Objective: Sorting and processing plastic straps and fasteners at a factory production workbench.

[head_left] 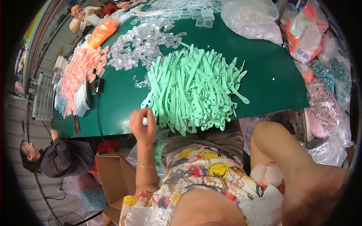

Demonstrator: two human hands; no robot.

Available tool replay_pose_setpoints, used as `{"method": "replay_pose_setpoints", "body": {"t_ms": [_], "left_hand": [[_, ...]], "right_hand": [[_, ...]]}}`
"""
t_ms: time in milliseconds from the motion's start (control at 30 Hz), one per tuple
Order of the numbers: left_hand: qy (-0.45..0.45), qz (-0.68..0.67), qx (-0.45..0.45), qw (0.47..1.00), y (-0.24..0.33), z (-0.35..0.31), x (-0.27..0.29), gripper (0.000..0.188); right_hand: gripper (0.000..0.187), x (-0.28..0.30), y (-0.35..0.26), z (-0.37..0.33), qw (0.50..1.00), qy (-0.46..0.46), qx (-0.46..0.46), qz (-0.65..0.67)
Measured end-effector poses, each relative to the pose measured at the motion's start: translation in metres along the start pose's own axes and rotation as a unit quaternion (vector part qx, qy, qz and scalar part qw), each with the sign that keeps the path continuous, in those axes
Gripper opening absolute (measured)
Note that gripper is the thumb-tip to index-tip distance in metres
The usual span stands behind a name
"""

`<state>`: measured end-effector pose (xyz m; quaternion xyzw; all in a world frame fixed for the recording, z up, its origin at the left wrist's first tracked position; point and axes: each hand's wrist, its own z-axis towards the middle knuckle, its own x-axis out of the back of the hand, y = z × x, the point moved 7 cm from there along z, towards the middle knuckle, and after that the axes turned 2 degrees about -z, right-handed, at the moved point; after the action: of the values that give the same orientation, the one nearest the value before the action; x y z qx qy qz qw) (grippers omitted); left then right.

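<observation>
My left hand is raised at the front edge of the green table, its fingers curled. A small pale thing shows by the fingers, too little of it to name. Just right of that hand lies a large heap of long, thin mint-green plastic pieces, several with a hole at one end. The heap reaches the table's front edge, and some pieces hang over it. My right arm is bent at the right, away from the heap; its hand does not show.
Clear plastic boxes lie behind the heap; orange-pink pieces and a black device with a cable are at the left. Bagged goods crowd the right side. One person is at the left, another at the far left.
</observation>
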<state>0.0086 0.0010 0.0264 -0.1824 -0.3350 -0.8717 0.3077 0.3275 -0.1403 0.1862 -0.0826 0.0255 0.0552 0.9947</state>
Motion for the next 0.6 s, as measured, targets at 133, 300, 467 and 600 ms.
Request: {"method": "replay_pose_setpoints", "body": {"t_ms": [133,300,467,600], "left_hand": [[-0.016,0.067,0.044,0.997,-0.034,0.01,-0.004,0.006],[-0.078,0.175,0.096,0.977,-0.078,0.005,-0.02,0.023],[-0.129,0.184,0.136,0.965,-0.093,-0.006,-0.036,0.027],[-0.116,0.184,0.12,0.969,-0.083,-0.006,-0.039,0.027]], "right_hand": [[0.019,0.001,0.0,-0.001,0.999,0.033,0.002,-0.032],[0.021,0.037,-0.037,-0.026,0.996,0.078,0.001,-0.049],[0.023,-0.009,0.013,0.002,0.992,0.108,0.018,-0.069],[0.025,0.02,-0.024,-0.015,0.989,0.13,0.019,-0.071]]}}
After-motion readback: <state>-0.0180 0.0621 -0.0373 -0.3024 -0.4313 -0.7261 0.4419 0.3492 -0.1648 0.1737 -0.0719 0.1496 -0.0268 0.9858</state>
